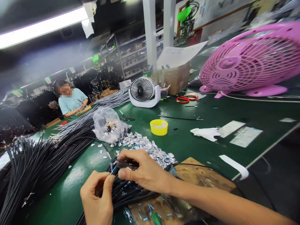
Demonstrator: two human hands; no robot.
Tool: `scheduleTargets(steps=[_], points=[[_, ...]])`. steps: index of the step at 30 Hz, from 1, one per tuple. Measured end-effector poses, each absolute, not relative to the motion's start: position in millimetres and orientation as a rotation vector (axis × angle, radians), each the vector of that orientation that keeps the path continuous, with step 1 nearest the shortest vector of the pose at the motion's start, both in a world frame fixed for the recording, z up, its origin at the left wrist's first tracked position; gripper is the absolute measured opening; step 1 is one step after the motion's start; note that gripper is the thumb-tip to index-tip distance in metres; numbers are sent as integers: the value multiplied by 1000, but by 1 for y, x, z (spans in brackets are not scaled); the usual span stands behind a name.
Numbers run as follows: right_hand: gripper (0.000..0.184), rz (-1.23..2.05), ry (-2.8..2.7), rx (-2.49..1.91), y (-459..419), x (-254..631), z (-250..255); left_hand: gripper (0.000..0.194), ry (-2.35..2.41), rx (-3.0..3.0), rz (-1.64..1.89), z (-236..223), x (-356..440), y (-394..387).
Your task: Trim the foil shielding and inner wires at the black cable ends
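My left hand (99, 195) is closed, thumb and index finger pinched at the thin blue and red wires (112, 167) of a stripped cable end. To its right, my right hand (145, 170) is curled with its thumb under the fingers, around what looks like a black cable; the grip itself is partly hidden and blurred. Beneath both hands lies a bundle of black cables (133, 195). Just beyond the right hand, a heap of silvery foil scraps (146, 148) with bits of blue spreads over the green table (180, 145).
Long black cables (56, 159) and grey cables (110, 100) cover the left side. Beyond the hands are a plastic bag (105, 125), a yellow ring (159, 127), a small white fan (142, 92), red-handled scissors (187, 98) and a pink fan (248, 62). Another person (71, 100) sits across.
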State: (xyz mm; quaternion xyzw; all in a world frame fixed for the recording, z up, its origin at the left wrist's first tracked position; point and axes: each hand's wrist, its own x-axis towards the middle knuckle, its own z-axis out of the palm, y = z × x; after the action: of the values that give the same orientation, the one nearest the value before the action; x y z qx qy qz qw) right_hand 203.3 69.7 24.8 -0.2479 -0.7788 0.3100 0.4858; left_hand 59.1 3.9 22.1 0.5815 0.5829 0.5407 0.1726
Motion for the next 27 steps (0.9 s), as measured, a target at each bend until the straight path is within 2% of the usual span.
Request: scheduleTargets(steps=[4, 9, 11, 15, 17, 21, 23, 27], points=[[29, 730, -1970, -443, 73, 202, 23, 16, 1616, 1686, 1492, 24, 60, 4], [24, 1037, -1974, -306, 74, 201, 19, 21, 1521, 1687, 1394, 24, 59, 5], [24, 836, -2008, -284, 73, 201, 17, 24, 1518, 1681, 1392, 22, 60, 6], [27, 0, -1973, -307, 72, 202, 14, 33, 1557, 1660, 1409, 15, 62, 7], [28, -150, -1898, -345, 74, 205, 16, 35, 1573, 1649, 1412, 13, 62, 7], [21, 119, -1731, -502, 78, 209, 24, 34, 1604, 1627, 1400, 12, 59, 6], [18, 296, -1901, -414, 78, 208, 25, 33, 1597, 1619, 1380, 13, 57, 6], [23, 734, -2040, -294, 79, 200, 19, 22, 1530, 1604, 1342, 17, 56, 7]])
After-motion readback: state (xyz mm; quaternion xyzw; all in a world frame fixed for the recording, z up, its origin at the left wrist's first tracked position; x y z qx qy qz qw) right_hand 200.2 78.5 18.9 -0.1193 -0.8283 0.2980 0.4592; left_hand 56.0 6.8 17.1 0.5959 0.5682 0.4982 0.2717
